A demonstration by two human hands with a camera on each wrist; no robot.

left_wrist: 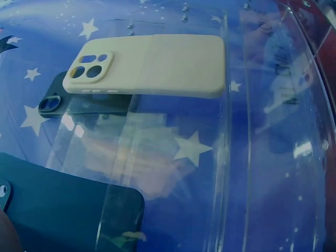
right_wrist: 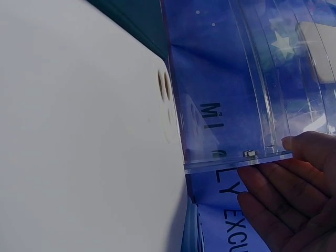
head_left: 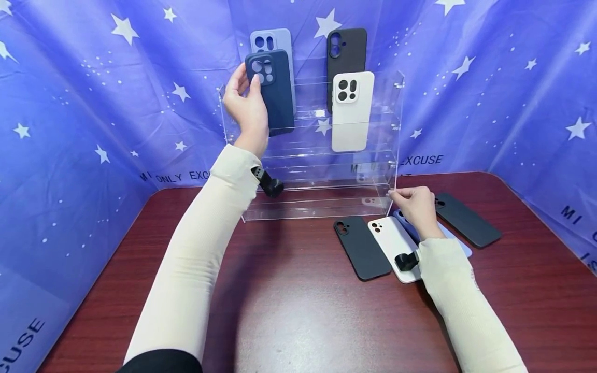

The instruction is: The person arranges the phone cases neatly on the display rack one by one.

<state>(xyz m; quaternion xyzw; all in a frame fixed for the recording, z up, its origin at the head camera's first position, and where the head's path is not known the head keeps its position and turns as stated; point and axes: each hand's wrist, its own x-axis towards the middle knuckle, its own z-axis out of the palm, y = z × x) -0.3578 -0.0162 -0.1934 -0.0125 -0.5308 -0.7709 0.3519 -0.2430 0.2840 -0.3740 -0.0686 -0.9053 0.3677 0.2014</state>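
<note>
On the upper part of a clear acrylic display rack [head_left: 308,212], my left hand [head_left: 247,106] grips a dark blue phone case [head_left: 281,101] by its left edge. The case stands in front of a light blue phone case [head_left: 283,39] and overlaps it. My right hand [head_left: 417,207] pinches the rack's lower right edge; in the right wrist view the thumb lies on the clear panel with the fingers behind it. A white phone case [head_left: 359,111] stands at the rack's right, before a black phone case [head_left: 353,54]. The left wrist view shows the dark blue case's lower end behind a clear strip.
Several phone cases lie on the reddish-brown table [head_left: 289,311] by my right hand: a black one [head_left: 363,251], a white one [head_left: 389,243], a blue one partly under my wrist, and a dark grey one [head_left: 471,223]. A blue star-patterned curtain [head_left: 93,103] hangs behind the rack.
</note>
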